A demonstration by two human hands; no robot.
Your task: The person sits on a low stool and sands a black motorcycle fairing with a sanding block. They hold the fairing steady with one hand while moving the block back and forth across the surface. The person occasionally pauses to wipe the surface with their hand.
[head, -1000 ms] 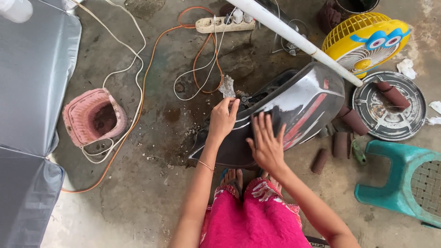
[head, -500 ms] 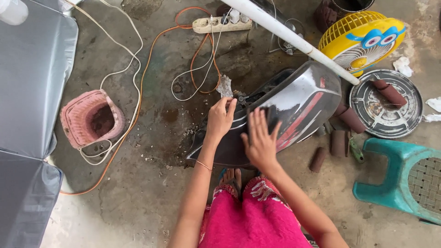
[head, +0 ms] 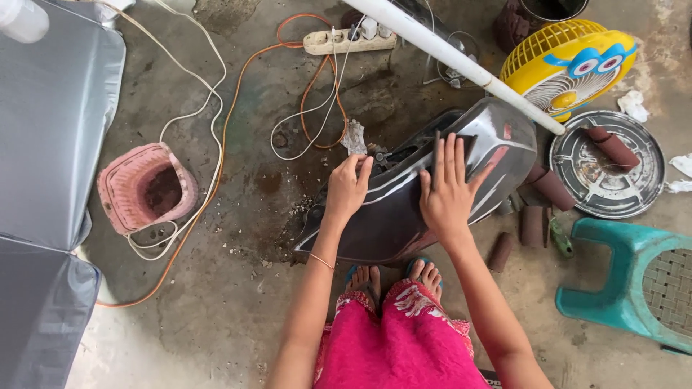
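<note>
Dark glossy panel (head: pixel 404 216), curved and moulded, lies on the concrete floor (head: pixel 238 302) just ahead of the person's feet; red-and-silver stripes show at its far right end.

Taken from the panel:
- Far side, beyond a tangle of cables: white power strip (head: pixel 349 39), long bar shape, with white plugs in it.
- Well to the left: pink woven basket (head: pixel 144 189).
- Crossing above its right end: white pipe (head: pixel 461 63), running diagonally.
- Right and beyond: yellow fan (head: pixel 569 61), grille with blue cartoon eyes.
- Right: round metal tray (head: pixel 609 173) with a brown roll on it; more brown rolls (head: pixel 533 225) on the floor between tray and panel.
- Near right: teal plastic stool (head: pixel 634 277).
- Touching its far edge: crumpled grey scrap (head: pixel 354 137).

Left hand (head: pixel 347 189): fingers curled over the panel's upper left edge, gripping it.
Right hand (head: pixel 448 191): flat, fingers spread and extended, palm pressed on the panel's top surface. Whether anything lies under the palm cannot be told.
</note>
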